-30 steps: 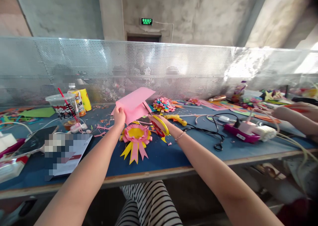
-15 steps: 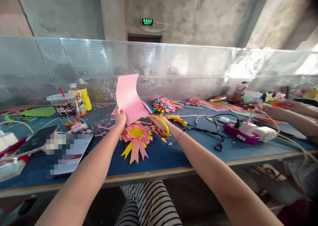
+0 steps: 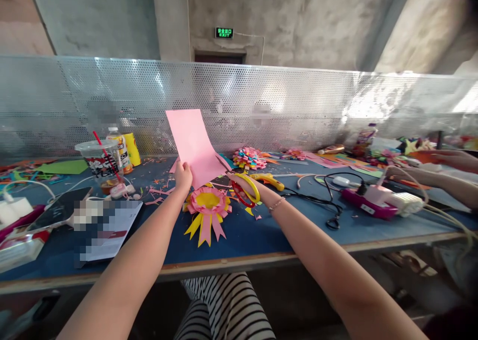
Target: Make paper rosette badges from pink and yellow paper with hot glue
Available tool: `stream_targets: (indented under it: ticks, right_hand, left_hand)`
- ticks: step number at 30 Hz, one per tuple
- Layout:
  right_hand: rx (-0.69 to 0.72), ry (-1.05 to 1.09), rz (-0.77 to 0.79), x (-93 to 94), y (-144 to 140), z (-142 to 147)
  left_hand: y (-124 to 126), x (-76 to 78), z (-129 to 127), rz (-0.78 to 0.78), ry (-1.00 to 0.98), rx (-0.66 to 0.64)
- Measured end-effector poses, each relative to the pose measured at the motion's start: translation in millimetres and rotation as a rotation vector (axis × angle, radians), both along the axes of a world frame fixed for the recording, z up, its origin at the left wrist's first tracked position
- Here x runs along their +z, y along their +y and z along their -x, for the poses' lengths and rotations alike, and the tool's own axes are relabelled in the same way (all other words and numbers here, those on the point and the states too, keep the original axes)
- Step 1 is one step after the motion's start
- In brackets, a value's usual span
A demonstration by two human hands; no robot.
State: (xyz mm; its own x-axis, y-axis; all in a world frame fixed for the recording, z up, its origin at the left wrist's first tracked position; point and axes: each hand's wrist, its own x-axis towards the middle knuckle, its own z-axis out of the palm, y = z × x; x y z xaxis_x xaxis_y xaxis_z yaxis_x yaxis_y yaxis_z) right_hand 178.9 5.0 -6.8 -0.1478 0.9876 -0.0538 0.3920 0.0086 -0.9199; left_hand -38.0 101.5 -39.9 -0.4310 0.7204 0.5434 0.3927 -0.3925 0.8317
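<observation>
Pink paper (image 3: 192, 143): a sheet held upright above the bench (image 3: 261, 233), in the middle of the scene, its top leaning a little to the left.
Left hand (image 3: 182, 176): its grip is closed on the lower edge of the pink paper, thumb on the near side.
Right hand (image 3: 242, 184): fingers are through the yellow loops of the scissors (image 3: 241, 183), so the grip is closed around the handles.
Scissors: the blades are a little open and touch the lower right edge of the pink paper.
Rosette (image 3: 207, 205): pink and yellow, with ribbon tails, lying flat on the bench just below both hands.
Glue gun (image 3: 269, 180): yellow, on the bench just right of the scissors.
Cup (image 3: 99, 163): clear plastic with a red straw, far left on the bench, beside a bottle (image 3: 121, 153).
Paper flowers (image 3: 248, 157): many colours, far side, near the metal screen (image 3: 298, 106).
Other person's hand (image 3: 453, 158): at the far right, over coloured papers.
</observation>
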Motion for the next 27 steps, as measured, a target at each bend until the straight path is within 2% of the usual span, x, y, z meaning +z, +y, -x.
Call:
stream_targets:
  ticks: [3, 11, 18, 27]
  right_hand:
    - [0.027, 0.074, 0.075, -0.3, 0.7, -2.2]
    - [0.026, 0.168, 0.15, -4.8, 6.8, -5.5]
    - [0.052, 0.038, -0.09, -2.8, -0.4, 3.4]
    - [-0.005, -0.045, -0.203, -2.3, -3.7, 8.9]
  left_hand:
    - [-2.3, 0.5, -2.4, -0.01, 0.028, -0.02]
    - [-9.3, 4.9, -7.6, -0.027, 0.058, -0.049]
    - [-10.6, 7.3, -6.4, -0.053, 0.024, -0.039]
    - [-15.3, 9.9, -6.7, -0.148, 0.012, -0.042]
